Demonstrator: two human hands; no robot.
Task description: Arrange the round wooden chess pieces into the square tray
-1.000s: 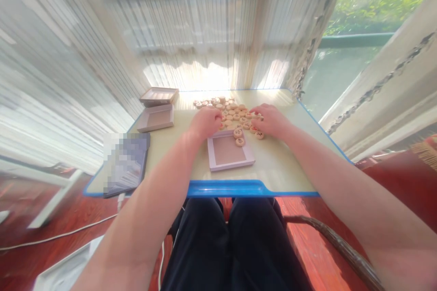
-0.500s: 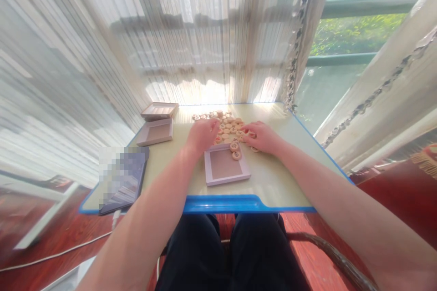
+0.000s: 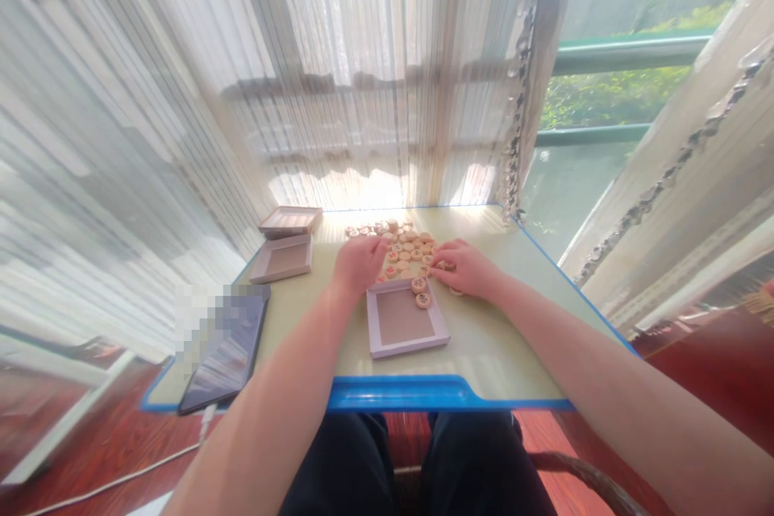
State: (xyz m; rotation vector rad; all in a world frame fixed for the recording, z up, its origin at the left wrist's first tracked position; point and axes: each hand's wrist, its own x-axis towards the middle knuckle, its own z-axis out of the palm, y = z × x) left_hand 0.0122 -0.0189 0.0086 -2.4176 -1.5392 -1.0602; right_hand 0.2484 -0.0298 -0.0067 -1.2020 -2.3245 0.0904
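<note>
Several round wooden game discs (image 3: pixel 406 246) lie scattered on the far middle of a small pale table (image 3: pixel 501 339). A shallow pink tray (image 3: pixel 404 319) sits nearer me with two discs (image 3: pixel 419 291) in its far right corner. My left hand (image 3: pixel 359 261) rests curled on the table at the left edge of the pile, just beyond the tray's far left corner. My right hand (image 3: pixel 467 267) lies at the pile's right edge, fingertips pinched together among the discs; what they grip is too small to make out.
Two more shallow trays (image 3: pixel 284 257) sit at the far left of the table. A dark tablet (image 3: pixel 225 353) with a cable lies at the near left corner. Sheer curtains hang close behind the table. The table has a blue raised front edge (image 3: pixel 399 394).
The view has tilted upward, so the table sits lower in frame. My right hand has drawn in leftward toward the tray's far right corner. The left hand has barely moved.
</note>
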